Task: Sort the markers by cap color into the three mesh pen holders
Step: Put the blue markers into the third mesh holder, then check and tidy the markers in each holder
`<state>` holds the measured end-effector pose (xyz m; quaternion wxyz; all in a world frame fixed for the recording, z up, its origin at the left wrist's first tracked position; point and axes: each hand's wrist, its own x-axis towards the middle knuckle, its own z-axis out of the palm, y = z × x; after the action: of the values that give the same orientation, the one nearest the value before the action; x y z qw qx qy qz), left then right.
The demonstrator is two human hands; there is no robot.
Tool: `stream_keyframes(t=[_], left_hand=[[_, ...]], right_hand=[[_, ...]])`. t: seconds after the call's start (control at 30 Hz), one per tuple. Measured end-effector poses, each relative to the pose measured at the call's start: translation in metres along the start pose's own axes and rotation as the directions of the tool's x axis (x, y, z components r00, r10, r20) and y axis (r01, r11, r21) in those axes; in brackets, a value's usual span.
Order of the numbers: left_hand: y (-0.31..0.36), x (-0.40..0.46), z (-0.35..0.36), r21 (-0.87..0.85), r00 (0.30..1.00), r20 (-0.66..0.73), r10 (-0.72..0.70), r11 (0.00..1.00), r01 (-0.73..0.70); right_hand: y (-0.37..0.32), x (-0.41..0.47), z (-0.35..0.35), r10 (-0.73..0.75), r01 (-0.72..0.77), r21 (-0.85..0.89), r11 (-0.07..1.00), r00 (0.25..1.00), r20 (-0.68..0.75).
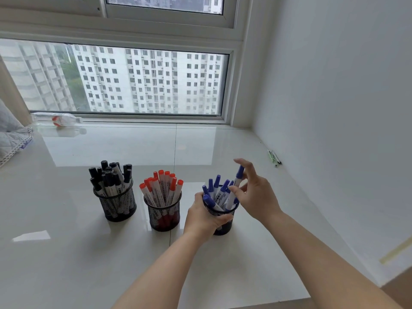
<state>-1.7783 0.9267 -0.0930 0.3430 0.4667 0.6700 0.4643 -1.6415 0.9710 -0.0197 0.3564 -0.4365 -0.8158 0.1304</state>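
Both bare forearms reach forward, the left hand [204,216] curled in a grip, the right hand [254,192] raised with fingers loosely spread.

There is a single view, from a wide-angle camera worn on the person's head, looking forward and down from above the forearms. It sits close over the glossy white surface [89,253], which fills the lower half, and faces a window [124,79] straight ahead with a white wall [334,108] running along the right. Lines bend toward the edges from the wide lens. Both hands lie near the centre, below mid-height.
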Motion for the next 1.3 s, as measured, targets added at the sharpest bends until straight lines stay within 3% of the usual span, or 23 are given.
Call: stream_keyframes(t=[0.17,0.27,0.7,0.83,0.93,1.03,1.1,1.2,1.3], left_hand=[[0.000,0.000,0.001,0.007,1.000,-0.013,-0.002,1.000,0.002],[0.000,0.000,0.001,0.007,1.000,-0.014,-0.012,1.000,0.012],[0.000,-0.011,0.005,-0.068,0.998,-0.051,-0.021,0.998,0.017],[-0.012,-0.036,-0.003,-0.109,0.996,-0.091,-0.002,0.994,-0.008],[-0.025,-0.059,-0.021,-0.064,0.977,-0.147,0.155,0.984,-0.165],[-0.038,-0.071,-0.048,0.070,0.923,-0.247,0.295,0.956,-0.286],[-0.045,-0.073,-0.069,0.104,0.882,-0.356,0.310,0.951,-0.292],[-0.054,-0.067,-0.098,0.015,0.851,-0.483,0.208,0.973,-0.229],[-0.059,-0.052,-0.122,-0.101,0.879,-0.471,0.069,0.986,-0.132]], right_hand=[[0.006,-0.002,0.001,-0.059,0.061,-0.101,0.993,0.998,0.018],[0.010,-0.006,0.003,-0.021,0.023,-0.150,0.988,1.000,0.018],[0.007,-0.017,0.005,0.169,-0.160,-0.078,0.984,0.976,0.135],[-0.016,-0.026,0.010,0.069,-0.086,-0.120,0.989,0.988,-0.139],[-0.042,-0.038,0.023,-0.073,0.048,-0.121,0.992,0.975,-0.212],[-0.062,-0.047,0.043,-0.126,0.127,-0.007,0.992,0.972,-0.201],[-0.073,-0.052,0.055,-0.108,0.127,0.128,0.984,0.984,-0.144],[-0.082,-0.057,0.077,-0.028,0.037,0.265,0.964,0.999,-0.037],[-0.086,-0.054,0.100,0.128,-0.136,0.311,0.941,0.991,0.045]])
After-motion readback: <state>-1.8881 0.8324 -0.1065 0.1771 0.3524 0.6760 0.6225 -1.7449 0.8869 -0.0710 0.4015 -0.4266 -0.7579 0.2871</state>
